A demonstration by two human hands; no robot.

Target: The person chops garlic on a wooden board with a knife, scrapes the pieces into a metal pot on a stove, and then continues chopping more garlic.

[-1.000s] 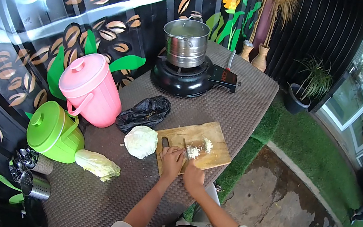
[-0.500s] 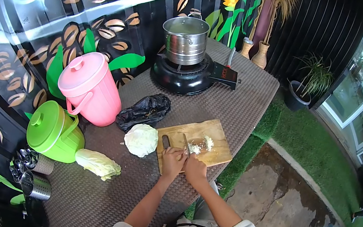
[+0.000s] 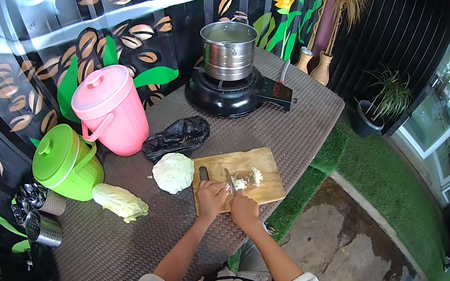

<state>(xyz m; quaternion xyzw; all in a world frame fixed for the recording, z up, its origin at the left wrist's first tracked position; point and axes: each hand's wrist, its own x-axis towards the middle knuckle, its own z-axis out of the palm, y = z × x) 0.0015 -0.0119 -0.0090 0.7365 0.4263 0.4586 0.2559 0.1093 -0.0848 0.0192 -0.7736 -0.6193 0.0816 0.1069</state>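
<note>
Head view: knife just right of centre, blade over cutting board. Right hand closed around its covered handle. Left hand, fingers bent, lies beside the blade; cannot tell whether it pinches anything. Judgement: knife light, stiff, best held by the handle; chopped white bits soft, loose, probably damp, easier scooped than pinched.
</note>
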